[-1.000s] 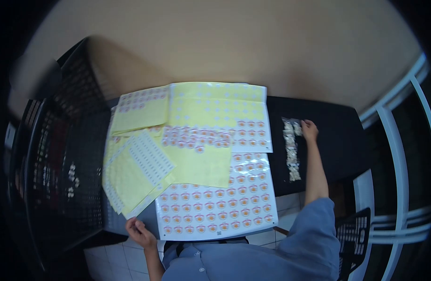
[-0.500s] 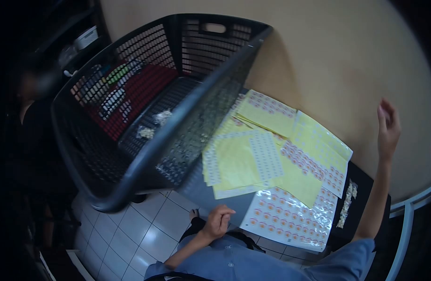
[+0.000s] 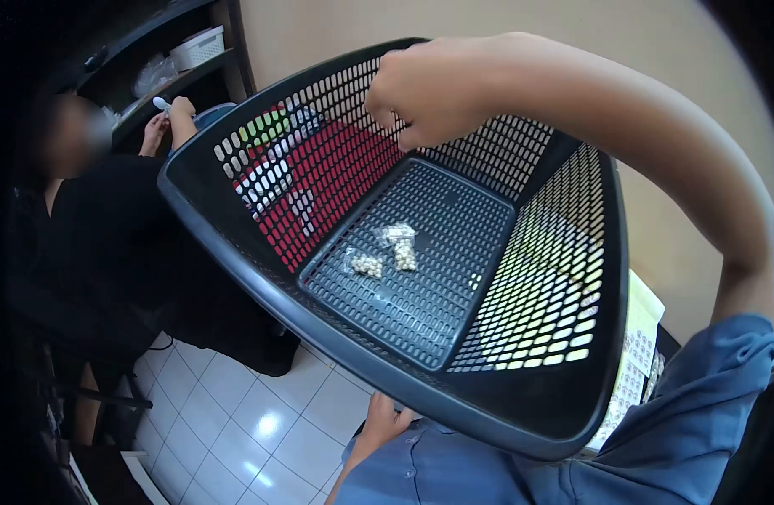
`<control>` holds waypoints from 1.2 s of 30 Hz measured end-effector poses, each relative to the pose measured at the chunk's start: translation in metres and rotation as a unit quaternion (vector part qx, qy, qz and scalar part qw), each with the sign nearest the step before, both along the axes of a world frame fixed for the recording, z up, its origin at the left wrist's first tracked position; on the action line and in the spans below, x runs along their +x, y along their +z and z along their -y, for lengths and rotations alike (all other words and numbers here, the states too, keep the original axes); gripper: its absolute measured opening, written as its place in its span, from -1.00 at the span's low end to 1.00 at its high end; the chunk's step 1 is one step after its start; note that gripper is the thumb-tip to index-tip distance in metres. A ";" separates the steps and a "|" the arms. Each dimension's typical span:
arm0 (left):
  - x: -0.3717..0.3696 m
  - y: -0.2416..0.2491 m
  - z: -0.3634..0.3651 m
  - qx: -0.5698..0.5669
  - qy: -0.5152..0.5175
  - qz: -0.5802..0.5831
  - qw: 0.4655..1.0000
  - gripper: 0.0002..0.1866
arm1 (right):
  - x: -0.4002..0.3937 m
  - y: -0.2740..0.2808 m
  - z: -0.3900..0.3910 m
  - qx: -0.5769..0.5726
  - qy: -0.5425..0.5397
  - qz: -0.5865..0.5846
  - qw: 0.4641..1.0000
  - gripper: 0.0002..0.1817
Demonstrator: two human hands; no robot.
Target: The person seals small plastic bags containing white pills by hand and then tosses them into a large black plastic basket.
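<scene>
A large black plastic basket (image 3: pixel 387 202) with slotted walls fills the middle of the view. Inside on its floor lie a few small clear packets (image 3: pixel 402 246) of pale round pieces. My right arm reaches across the basket from the right. My right hand (image 3: pixel 429 97) is at the far wall with its fingers curled downward; what they close on is hidden. Below the near rim, close to my shirt, is my left hand (image 3: pixel 384 421), its fingers partly covered by the basket.
Printed sheets (image 3: pixel 635 358) lie to the right of the basket, some showing yellow through its slots. At the left sits a person in black (image 3: pixel 159 244), hands raised near a small white object (image 3: pixel 159 103). A shelf behind bears a white bin (image 3: pixel 198 49). Tiled floor (image 3: pixel 235 412) lies below.
My right hand has swung from the far right over to the basket's far wall. The view now looks straight into the basket, which covers most of the sheets. More of the other person shows.
</scene>
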State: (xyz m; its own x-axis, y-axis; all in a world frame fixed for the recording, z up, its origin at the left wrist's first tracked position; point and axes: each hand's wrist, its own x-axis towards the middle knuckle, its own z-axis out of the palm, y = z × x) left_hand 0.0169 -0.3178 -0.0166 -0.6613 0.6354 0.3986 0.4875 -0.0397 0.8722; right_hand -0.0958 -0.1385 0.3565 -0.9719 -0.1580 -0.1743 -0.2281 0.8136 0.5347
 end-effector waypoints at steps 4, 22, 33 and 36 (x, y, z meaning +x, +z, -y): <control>-0.023 0.001 0.004 -0.031 -0.021 -0.013 0.999 -0.70 | -0.066 -0.057 -0.002 0.042 -0.089 0.211 0.973 -0.72; -0.068 -0.022 -0.009 0.009 -0.118 -0.162 0.980 -0.73 | -0.058 -0.286 -0.080 -0.365 -0.417 0.169 0.815 -0.33; -0.068 -0.012 0.000 0.049 -0.133 -0.110 0.984 -0.78 | -0.076 -0.131 -0.059 -0.352 -0.125 0.016 0.927 -0.56; -0.054 -0.007 -0.008 0.061 -0.145 -0.097 0.983 -0.78 | -0.053 -0.040 -0.057 -0.367 -0.026 -0.118 0.922 -0.48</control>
